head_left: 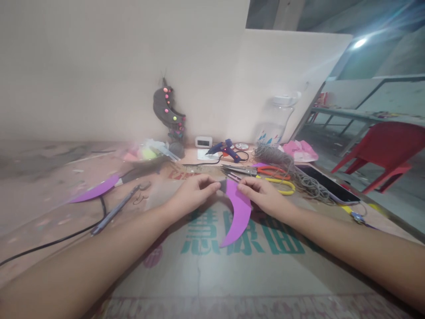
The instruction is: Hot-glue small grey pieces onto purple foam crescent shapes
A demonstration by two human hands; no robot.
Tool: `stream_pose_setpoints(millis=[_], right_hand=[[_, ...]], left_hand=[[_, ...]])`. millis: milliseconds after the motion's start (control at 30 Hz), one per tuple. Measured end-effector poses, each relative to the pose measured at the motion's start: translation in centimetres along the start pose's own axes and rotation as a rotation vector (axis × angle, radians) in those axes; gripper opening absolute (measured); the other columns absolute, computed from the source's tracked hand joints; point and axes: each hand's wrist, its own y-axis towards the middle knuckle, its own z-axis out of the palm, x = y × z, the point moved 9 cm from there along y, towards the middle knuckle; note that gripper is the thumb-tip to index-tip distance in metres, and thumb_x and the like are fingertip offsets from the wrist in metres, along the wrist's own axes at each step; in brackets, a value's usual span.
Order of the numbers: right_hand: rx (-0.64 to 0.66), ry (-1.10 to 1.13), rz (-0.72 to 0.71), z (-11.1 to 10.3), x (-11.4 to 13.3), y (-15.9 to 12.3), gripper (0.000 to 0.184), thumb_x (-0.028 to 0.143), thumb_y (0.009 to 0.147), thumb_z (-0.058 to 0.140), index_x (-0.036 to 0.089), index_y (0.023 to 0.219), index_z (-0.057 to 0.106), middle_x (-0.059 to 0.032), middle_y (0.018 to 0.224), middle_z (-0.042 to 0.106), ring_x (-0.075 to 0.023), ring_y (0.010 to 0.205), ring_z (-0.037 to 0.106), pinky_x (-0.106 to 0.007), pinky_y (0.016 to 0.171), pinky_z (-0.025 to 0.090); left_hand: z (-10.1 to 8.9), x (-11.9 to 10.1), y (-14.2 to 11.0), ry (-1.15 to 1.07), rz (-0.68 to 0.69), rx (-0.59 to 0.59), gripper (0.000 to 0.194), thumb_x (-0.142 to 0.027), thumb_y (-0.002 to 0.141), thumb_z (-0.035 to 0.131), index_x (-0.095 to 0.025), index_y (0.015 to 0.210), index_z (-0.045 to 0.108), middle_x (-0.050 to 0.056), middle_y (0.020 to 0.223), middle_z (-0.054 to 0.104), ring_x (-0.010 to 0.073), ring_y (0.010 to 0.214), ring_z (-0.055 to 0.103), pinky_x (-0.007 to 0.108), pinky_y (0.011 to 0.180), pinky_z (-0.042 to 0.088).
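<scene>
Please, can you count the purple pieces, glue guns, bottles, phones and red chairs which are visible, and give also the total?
Purple pieces: 3 (held piece, left piece, back piece)
Glue gun: 1
Bottle: 1
Phone: 1
Red chair: 1
Total: 7

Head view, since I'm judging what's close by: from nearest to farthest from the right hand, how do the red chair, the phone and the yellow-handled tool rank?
From the right hand:
1. yellow-handled tool, just beyond it
2. phone, farther right, beside the yarn
3. red chair, far right, off the table
</scene>
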Motion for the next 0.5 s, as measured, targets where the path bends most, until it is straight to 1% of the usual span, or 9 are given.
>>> stream_pose_setpoints(millis=[67, 133, 200, 267, 300, 333, 367, 500], right_hand=[[0.014, -0.011, 0.001, 0.1, -0.2, 0.1, 0.035, 0.052, 0.085, 0.053, 0.019, 0.074, 0.05, 0.0077, 0.05, 0.044, -0.0057, 0.035, 0.038, -0.018, 0.031, 0.029], [0.01, -0.039, -0.02, 0.1, -0.1, 0.2, 0.036, 0.051, 0.085, 0.053, 0.018, 0.07, 0.048, 0.0071, 0.049, 0.044, -0.0059, 0.036, 0.038, -0.018, 0.033, 0.028], [-0.007, -0.078, -0.055, -0.1, 0.3, 0.3, 0.036, 0.05, 0.086, 0.052, 0.018, 0.068, 0.047, 0.0062, 0.051, 0.044, -0.0061, 0.039, 0.038, -0.019, 0.037, 0.029], [-0.014, -0.119, -0.09, -0.2, 0.6, 0.4, 0.036, 0.048, 0.087, 0.051, 0.018, 0.068, 0.048, 0.0049, 0.054, 0.045, -0.007, 0.044, 0.04, -0.019, 0.041, 0.03], [-0.008, -0.133, -0.101, -0.2, 0.7, 0.4, 0.036, 0.048, 0.087, 0.052, 0.017, 0.068, 0.049, 0.0043, 0.055, 0.046, -0.0075, 0.046, 0.041, -0.02, 0.042, 0.031], [0.0, -0.137, -0.112, -0.1, 0.8, 0.5, 0.036, 0.048, 0.086, 0.052, 0.017, 0.068, 0.049, 0.0038, 0.056, 0.046, -0.008, 0.048, 0.041, -0.02, 0.044, 0.031], [0.005, -0.133, -0.119, -0.1, 0.9, 0.5, 0.037, 0.048, 0.086, 0.052, 0.017, 0.068, 0.05, 0.0035, 0.057, 0.046, -0.0083, 0.049, 0.041, -0.02, 0.044, 0.031], [0.012, -0.113, -0.101, 0.0, 0.7, 0.4, 0.037, 0.05, 0.085, 0.053, 0.017, 0.068, 0.05, 0.004, 0.056, 0.046, -0.0082, 0.047, 0.04, -0.02, 0.042, 0.03]], left_hand=[[-0.2, 0.1, 0.1, -0.005, -0.006, -0.021, 0.036, -0.051, 0.083, 0.055, -0.015, 0.087, 0.062, 0.0, 0.068, 0.059, 0.0094, 0.052, 0.048, 0.019, 0.045, 0.037], [-0.3, -0.1, 0.2, -0.005, 0.022, -0.025, 0.036, -0.049, 0.084, 0.054, -0.015, 0.09, 0.062, 0.001, 0.074, 0.06, 0.0106, 0.058, 0.052, 0.02, 0.049, 0.04], [-0.4, -0.6, 0.2, -0.025, 0.089, -0.036, 0.036, -0.045, 0.086, 0.055, -0.015, 0.105, 0.062, 0.004, 0.086, 0.062, 0.0115, 0.066, 0.056, 0.022, 0.058, 0.045], [-0.5, -1.1, 0.1, -0.046, 0.153, -0.041, 0.046, -0.04, 0.086, 0.055, -0.02, 0.128, 0.051, 0.005, 0.099, 0.061, 0.0115, 0.072, 0.058, 0.024, 0.067, 0.047], [-0.4, -1.3, 0.0, -0.045, 0.175, -0.036, 0.052, -0.038, 0.087, 0.055, -0.023, 0.136, 0.044, 0.005, 0.103, 0.06, 0.0113, 0.073, 0.058, 0.025, 0.069, 0.048], [-0.3, -1.5, -0.2, -0.031, 0.188, -0.019, 0.055, -0.037, 0.088, 0.054, -0.025, 0.14, 0.04, 0.006, 0.107, 0.06, 0.0113, 0.074, 0.057, 0.025, 0.07, 0.047], [0.0, -1.7, -0.3, -0.007, 0.195, 0.001, 0.055, -0.035, 0.088, 0.053, -0.026, 0.14, 0.04, 0.006, 0.109, 0.06, 0.0117, 0.075, 0.057, 0.025, 0.07, 0.047], [0.7, -2.0, -0.6, 0.068, 0.185, 0.059, 0.043, -0.031, 0.087, 0.053, -0.02, 0.128, 0.055, 0.008, 0.106, 0.064, 0.016, 0.082, 0.059, 0.026, 0.07, 0.047]])
